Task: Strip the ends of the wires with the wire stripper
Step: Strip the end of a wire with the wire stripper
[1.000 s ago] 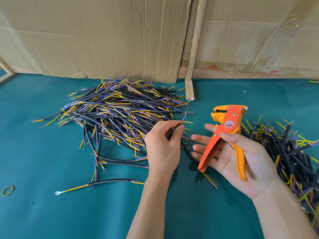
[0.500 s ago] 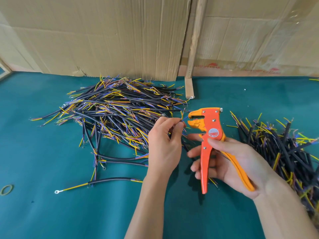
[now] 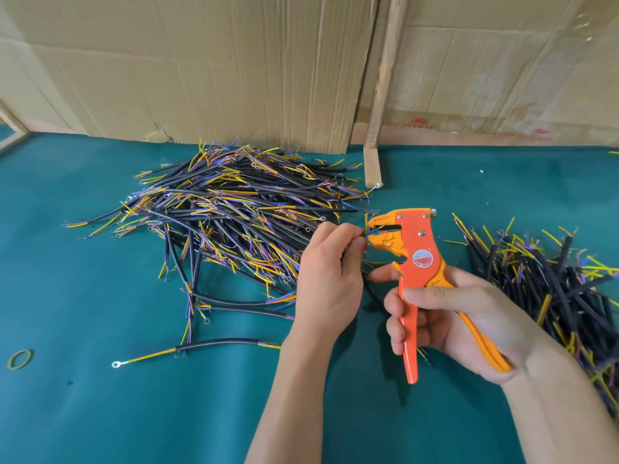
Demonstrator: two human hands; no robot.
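Observation:
My right hand grips the handles of an orange wire stripper, held upright with its jaws pointing left. My left hand pinches a short black cable between thumb and fingers; its thin blue wire end reaches into the stripper's jaws. Most of that cable is hidden behind my left hand. A large heap of black cables with yellow, blue and purple ends lies on the green table behind and left of my left hand.
A second heap of cables lies at the right, under my right forearm. Loose cables with ring terminals lie at the front left, and a rubber band near the left edge. Cardboard sheets and a wooden post stand behind.
My right hand has turned the stripper upright and brought its jaws left to my left hand's fingertips. The wire end now sits in the jaws.

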